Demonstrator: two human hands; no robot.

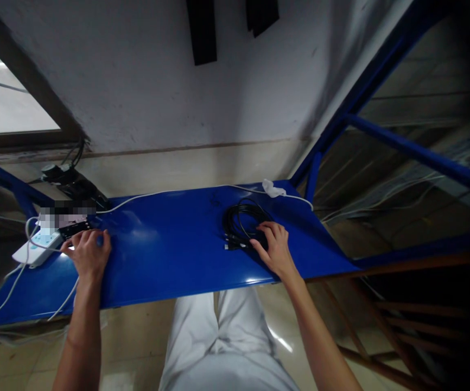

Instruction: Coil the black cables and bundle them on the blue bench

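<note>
On the right part of a blue shelf (170, 244) lies a coil of black cable (235, 220) with its plugs toward the front. My right hand (273, 244) rests at the coil's right edge, thumb and fingers apart, with the fingertips touching the cable. At the left, my left hand (89, 251) is over the shelf with its fingers curved and spread, beside a white power strip (37, 248) and a dark item (76, 228) partly blurred out. Whether its fingertips touch that item is hard to tell.
A black cylindrical object (76, 184) leans at the back left. A white cord (157, 191) runs along the shelf's back edge to a crumpled white piece (273, 188) at the right. Blue frame bars (414, 146) rise on the right, and a wall stands behind.
</note>
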